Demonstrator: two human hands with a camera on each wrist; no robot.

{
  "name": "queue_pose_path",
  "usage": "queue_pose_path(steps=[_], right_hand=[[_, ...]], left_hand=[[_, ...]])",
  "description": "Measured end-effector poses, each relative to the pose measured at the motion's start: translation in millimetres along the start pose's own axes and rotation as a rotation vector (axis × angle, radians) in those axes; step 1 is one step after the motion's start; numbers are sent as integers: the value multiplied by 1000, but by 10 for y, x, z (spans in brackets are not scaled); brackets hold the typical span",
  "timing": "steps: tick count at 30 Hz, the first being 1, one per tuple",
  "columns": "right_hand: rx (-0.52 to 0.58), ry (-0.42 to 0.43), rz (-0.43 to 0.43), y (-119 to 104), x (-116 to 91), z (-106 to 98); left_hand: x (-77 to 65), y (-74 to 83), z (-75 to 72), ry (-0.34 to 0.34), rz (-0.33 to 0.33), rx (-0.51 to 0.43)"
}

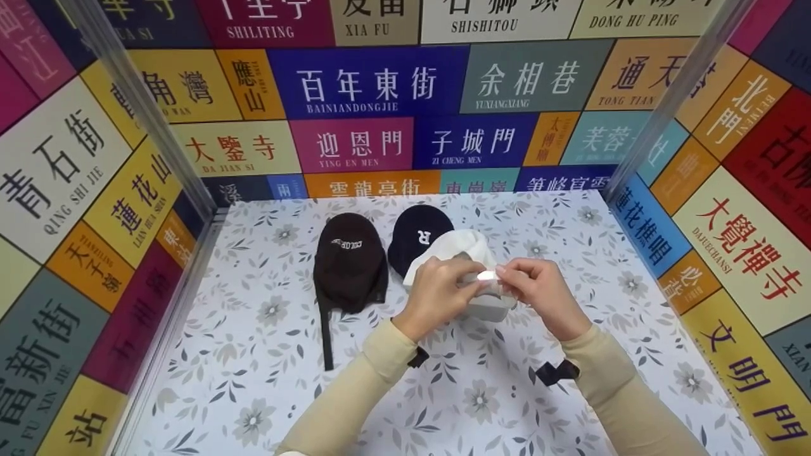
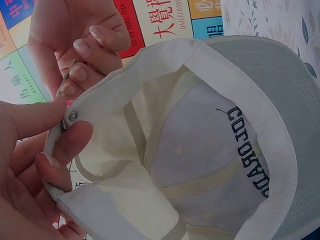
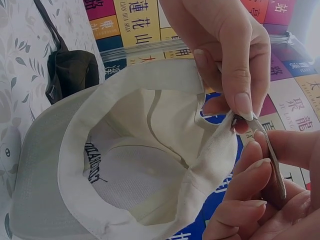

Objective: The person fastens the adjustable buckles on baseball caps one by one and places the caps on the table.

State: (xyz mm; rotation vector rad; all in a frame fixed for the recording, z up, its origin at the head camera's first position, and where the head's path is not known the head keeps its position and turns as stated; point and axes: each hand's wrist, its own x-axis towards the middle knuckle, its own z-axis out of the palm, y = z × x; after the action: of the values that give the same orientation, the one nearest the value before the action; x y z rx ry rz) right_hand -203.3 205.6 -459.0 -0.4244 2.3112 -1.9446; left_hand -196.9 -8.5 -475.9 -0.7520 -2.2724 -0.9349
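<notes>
A pale cap (image 1: 470, 242) with a grey brim (image 1: 489, 310) is held between both hands above the table, its inside facing me in the wrist views. Dark lettering (image 2: 247, 152) shows inside the crown. My left hand (image 1: 437, 292) pinches the back band beside a metal eyelet (image 2: 74, 115). In the right wrist view, my right hand (image 3: 280, 200) pinches the narrow back strap (image 3: 274, 160), whose loose end lies along its fingers. The fingertips of the two hands nearly meet at the strap. The buckle itself is mostly hidden by fingers.
A black cap (image 1: 348, 263) with a long hanging strap (image 1: 327, 339) lies on the left of the floral tabletop (image 1: 253, 354). A navy cap (image 1: 415, 231) with a white letter sits behind the pale cap. Coloured sign panels (image 1: 374, 82) wall the table on three sides.
</notes>
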Motion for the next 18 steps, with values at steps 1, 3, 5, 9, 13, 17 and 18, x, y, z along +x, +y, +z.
queue_pose_path(steps=[1, 3, 5, 9, 13, 17, 18], right_hand=[[-2, 3, -1, -2, -1, -3], [-6, 6, -1, -8, -6, -7], [-9, 5, 0, -18, -9, -13], [-11, 10, 12, -21, -21, -29], [-17, 17, 13, 4, -30, -44], [-34, 3, 2, 21, -13, -64], [-40, 5, 1, 13, -6, -70]], left_hand=[[-1, -2, 1, 2, 1, 2], [-7, -4, 2, 7, 2, 2], [-11, -3, -1, 10, 3, 4], [-25, 7, -14, 11, 3, -2], [-30, 17, -19, 3, 3, 8], [-24, 26, -21, -5, 11, 31], [-21, 27, -23, -4, 15, 35]])
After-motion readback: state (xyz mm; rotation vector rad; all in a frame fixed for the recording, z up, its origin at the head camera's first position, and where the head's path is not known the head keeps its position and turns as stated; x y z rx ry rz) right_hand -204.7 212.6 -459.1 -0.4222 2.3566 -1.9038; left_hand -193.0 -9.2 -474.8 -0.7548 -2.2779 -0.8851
